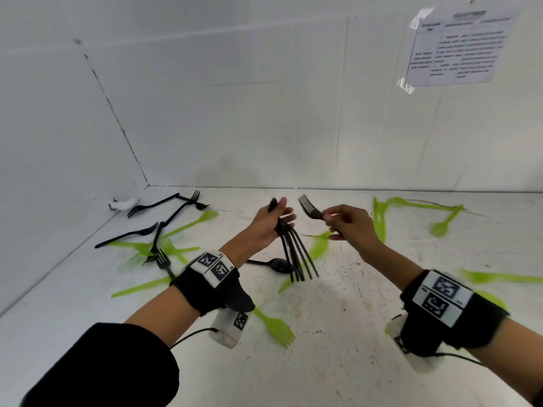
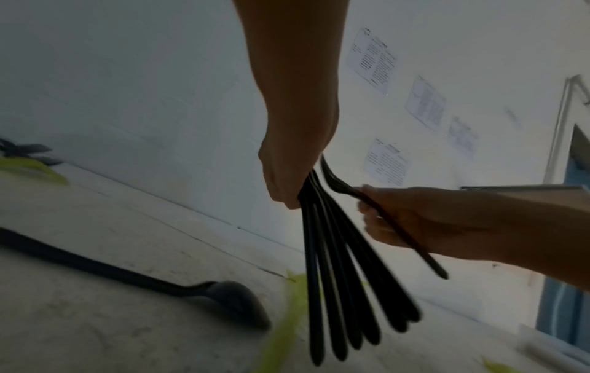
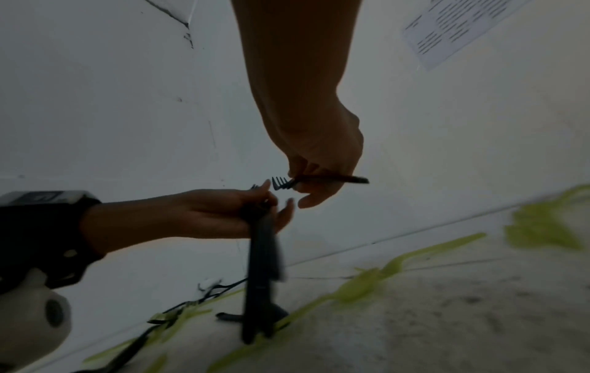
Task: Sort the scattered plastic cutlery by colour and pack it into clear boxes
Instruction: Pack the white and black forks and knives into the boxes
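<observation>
My left hand (image 1: 271, 223) is raised above the table and grips a bundle of several black forks (image 1: 296, 255) by their heads, the handles fanning downward (image 2: 341, 285). Just to its right, my right hand (image 1: 348, 223) pinches a single black fork (image 1: 310, 209), tines pointing up and left toward the bundle; the same fork (image 3: 319, 179) shows in the right wrist view. A black spoon (image 1: 274, 264) lies on the table below the bundle. More black forks (image 1: 164, 212) lie at the back left. Green cutlery (image 1: 274, 326) is scattered over the white table (image 1: 338, 362). No clear box is in view.
White walls close the table at the back and left. A printed sheet (image 1: 462, 45) is taped on the back wall, top right. Green forks and spoons (image 1: 440, 223) lie at the right; a small white object (image 1: 125, 204) sits in the back-left corner.
</observation>
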`<action>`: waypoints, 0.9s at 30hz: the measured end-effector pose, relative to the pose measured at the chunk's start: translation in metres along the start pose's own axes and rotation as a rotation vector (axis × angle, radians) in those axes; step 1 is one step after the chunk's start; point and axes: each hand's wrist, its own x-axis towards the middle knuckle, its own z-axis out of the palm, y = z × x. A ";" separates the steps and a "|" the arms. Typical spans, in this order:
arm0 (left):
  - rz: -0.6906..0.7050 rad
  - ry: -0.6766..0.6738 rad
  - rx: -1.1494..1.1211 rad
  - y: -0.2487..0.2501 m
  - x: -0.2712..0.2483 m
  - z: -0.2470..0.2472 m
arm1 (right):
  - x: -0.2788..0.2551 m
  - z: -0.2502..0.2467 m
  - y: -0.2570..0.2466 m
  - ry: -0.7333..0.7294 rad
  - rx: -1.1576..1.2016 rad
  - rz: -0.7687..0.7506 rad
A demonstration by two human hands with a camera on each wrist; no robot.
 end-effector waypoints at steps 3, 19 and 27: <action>-0.057 -0.075 -0.033 -0.006 -0.006 0.013 | -0.004 0.024 -0.003 -0.021 -0.002 -0.015; -0.031 0.066 -0.142 -0.009 -0.014 0.008 | -0.020 0.054 0.008 -0.158 -0.087 0.066; -0.122 0.111 -0.217 -0.009 -0.007 0.004 | -0.023 0.051 0.008 -0.083 -0.252 -0.080</action>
